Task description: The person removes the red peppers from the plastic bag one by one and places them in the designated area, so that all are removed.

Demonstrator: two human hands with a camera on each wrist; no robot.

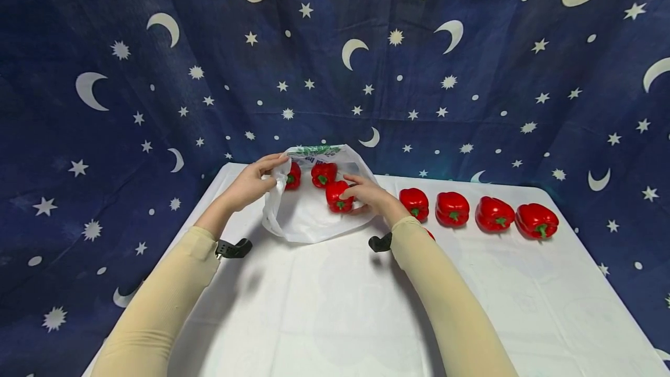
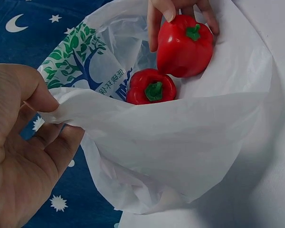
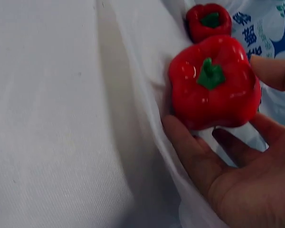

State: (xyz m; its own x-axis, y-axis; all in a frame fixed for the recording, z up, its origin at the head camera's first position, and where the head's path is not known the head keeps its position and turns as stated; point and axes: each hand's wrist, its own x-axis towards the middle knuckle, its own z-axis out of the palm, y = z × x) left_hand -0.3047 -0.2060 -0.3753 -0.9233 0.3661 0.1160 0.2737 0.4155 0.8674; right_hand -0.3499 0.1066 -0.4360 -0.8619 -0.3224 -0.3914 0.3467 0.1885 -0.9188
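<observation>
A white plastic bag (image 1: 300,227) with a green and blue tree print lies with its mouth spread toward me. My left hand (image 1: 250,184) pinches the rim at its left side between thumb and fingers. Inside the mouth, my right hand (image 1: 371,195) holds a red bell pepper (image 3: 211,85), thumb on one side and fingers on the other, its green stem facing the camera. Two more red bell peppers are in the bag: one pepper (image 1: 323,174) just behind the held one, another pepper (image 1: 293,177) by the left rim, partly covered by the plastic.
Several red bell peppers (image 1: 452,209) stand in a row right of the bag on the white tablecloth (image 1: 324,307). Another shows only a sliver of red (image 1: 431,235) behind my right sleeve. A dark blue curtain (image 1: 314,45) with moons and stars hangs behind the table.
</observation>
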